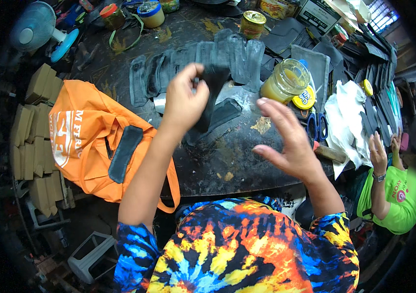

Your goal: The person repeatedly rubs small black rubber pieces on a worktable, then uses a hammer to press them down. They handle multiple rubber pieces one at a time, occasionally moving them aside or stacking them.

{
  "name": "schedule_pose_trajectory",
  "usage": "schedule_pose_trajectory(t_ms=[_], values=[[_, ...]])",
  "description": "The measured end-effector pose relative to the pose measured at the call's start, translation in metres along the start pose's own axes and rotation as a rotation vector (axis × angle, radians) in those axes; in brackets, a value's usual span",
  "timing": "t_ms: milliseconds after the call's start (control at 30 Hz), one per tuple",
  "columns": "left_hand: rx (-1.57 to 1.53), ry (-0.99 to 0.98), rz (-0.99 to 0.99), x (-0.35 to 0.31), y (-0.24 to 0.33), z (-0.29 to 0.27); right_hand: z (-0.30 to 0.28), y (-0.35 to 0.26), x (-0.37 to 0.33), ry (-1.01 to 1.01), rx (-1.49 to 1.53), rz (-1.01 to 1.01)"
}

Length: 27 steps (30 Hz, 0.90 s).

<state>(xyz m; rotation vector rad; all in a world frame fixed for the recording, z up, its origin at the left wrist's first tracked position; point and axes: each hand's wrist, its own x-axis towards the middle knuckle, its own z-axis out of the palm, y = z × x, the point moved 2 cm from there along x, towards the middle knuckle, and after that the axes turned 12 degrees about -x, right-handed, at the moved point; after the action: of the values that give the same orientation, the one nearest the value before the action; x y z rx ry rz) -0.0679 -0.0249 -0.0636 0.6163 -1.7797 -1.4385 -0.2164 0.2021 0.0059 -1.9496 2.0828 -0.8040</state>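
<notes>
At frame centre the left hand (184,100) pinches one dark piece (211,95); the right hand (288,141) is open, empty. Many pieces (193,61) already lie in a row on the surface (218,166).

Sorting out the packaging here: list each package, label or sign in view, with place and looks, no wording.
Orange bag: left of the table, soft, white print.
Open glass jar: centre right, yellowish contents.
Yellow-lidded jar: far table edge, round.
Printed box: top right, white and dark.
Cardboard stacks: far left, tan.
</notes>
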Motion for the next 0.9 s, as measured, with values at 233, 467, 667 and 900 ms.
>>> schedule_pose_trajectory(t_ms=[233, 467, 667, 900], values=[[-0.024, 0.061, -0.195, 0.127, -0.064, 0.032, -0.079, 0.032, 0.029, 0.218, -0.67, -0.022], [0.254, 0.188, 0.423, 0.047, 0.0, 0.001, -0.069, 0.08, 0.079, -0.219, -0.828, -0.011], [0.289, 0.122, 0.349, -0.067, 0.022, -0.044, -0.07, 0.077, 0.094, -0.266, -0.915, 0.011], [0.431, 0.104, 0.265, -0.122, -0.013, -0.046, -0.122, 0.022, 0.054, 0.884, -0.637, -0.256]])
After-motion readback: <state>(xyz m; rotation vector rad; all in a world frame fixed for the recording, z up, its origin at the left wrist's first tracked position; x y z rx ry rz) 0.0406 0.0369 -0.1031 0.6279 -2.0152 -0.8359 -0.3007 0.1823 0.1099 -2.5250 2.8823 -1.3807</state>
